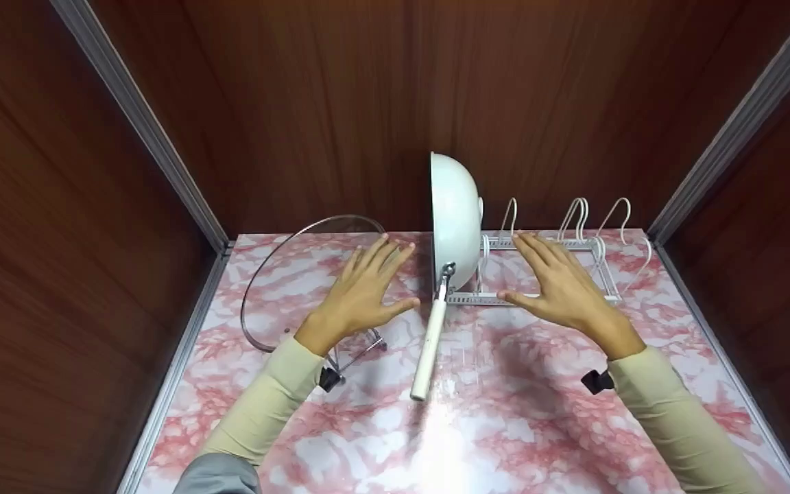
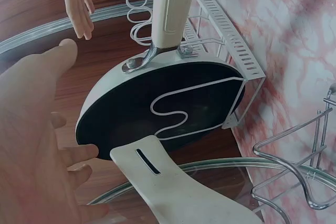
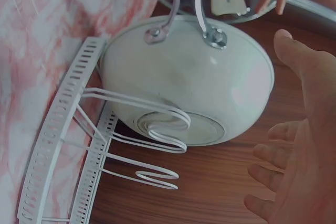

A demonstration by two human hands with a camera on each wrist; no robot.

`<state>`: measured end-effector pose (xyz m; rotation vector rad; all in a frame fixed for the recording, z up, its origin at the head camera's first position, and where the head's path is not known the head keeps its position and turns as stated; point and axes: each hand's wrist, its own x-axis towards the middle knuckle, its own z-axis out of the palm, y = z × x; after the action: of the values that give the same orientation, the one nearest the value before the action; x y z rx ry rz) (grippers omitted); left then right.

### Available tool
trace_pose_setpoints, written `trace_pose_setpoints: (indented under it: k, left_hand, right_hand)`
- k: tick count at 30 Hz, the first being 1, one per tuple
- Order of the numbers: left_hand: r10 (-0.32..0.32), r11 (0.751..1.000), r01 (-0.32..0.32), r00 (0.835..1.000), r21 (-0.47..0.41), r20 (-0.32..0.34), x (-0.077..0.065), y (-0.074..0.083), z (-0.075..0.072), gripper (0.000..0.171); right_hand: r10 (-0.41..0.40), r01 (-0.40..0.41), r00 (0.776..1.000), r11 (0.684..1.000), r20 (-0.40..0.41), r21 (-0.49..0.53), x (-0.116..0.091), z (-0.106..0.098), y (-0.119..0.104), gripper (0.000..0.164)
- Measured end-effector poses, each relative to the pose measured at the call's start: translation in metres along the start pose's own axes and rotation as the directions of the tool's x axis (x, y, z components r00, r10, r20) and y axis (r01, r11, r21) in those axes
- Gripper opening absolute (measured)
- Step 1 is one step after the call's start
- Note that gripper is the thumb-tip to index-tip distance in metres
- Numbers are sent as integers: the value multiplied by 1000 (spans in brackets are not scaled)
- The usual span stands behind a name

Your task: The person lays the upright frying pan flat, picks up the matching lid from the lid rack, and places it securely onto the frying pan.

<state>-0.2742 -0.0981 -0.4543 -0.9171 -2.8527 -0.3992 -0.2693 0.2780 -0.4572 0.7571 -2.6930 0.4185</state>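
A white wok-shaped pan (image 1: 455, 219) stands on its side in a white wire rack (image 1: 484, 299), its long cream handle (image 1: 429, 350) slanting toward the front. My left hand (image 1: 361, 288) hovers left of the pan with fingers spread, holding nothing. To the pan's right, over the rack, my right hand (image 1: 559, 285) is likewise spread and holds nothing. In the left wrist view, the pan's dark inside (image 2: 126, 108) faces the left hand; in the right wrist view, its pale outer base (image 3: 199, 129) shows behind the rack's wires. Both hands are apart from the pan.
A glass lid (image 1: 292, 288) stands upright at the left, partly behind the left hand. Beside it are a chrome wire holder (image 2: 273, 158) and a cream slotted piece (image 2: 152, 166). Brown panels (image 1: 299, 103) enclose the marbled pink-and-white surface (image 1: 340, 446) at the back and sides.
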Motion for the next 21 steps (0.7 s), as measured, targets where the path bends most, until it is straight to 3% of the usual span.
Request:
trace_pose_setpoints:
  k: [11, 21]
  left_hand:
    - [33, 999, -35, 995, -22, -99, 4, 1, 6, 77]
    - [44, 995, -60, 980, -81, -192, 3, 2, 11, 68]
  right_hand:
    - [23, -21, 998, 999, -57, 32, 4, 5, -8, 87]
    - [66, -61, 996, 994, -53, 85, 6, 10, -19, 84]
